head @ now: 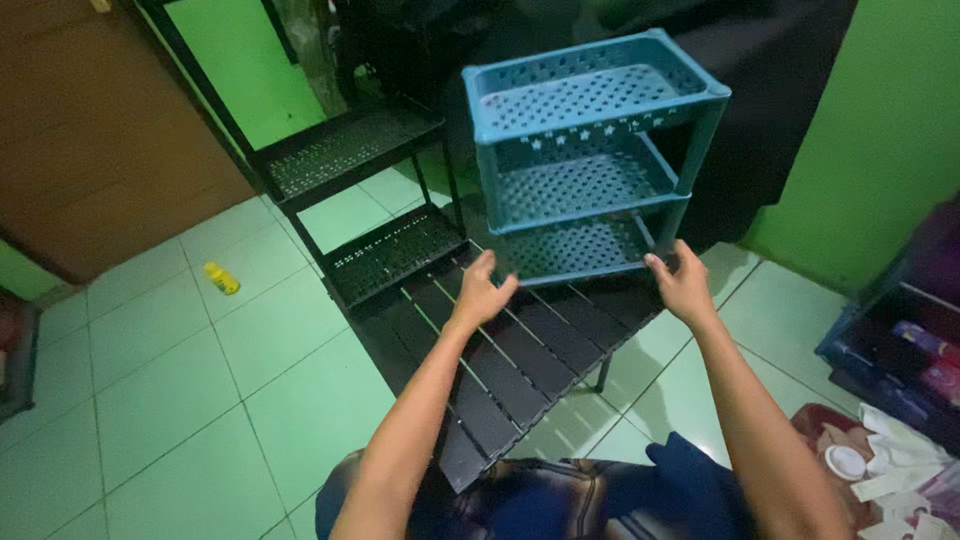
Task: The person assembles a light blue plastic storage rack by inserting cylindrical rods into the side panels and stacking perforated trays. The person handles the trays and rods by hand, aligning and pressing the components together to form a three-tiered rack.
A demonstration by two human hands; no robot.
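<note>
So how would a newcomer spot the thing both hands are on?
Find the black slatted table on the green tiled floor. On its far end stands a blue three-tier plastic rack, left hand and right hand at its base. The neighbouring shelf is black.

A blue plastic three-tier rack (590,160) with perforated shelves stands upright, slightly tilted it seems, on the black slatted table (510,360), its bottom shelf nearest the hands
</note>
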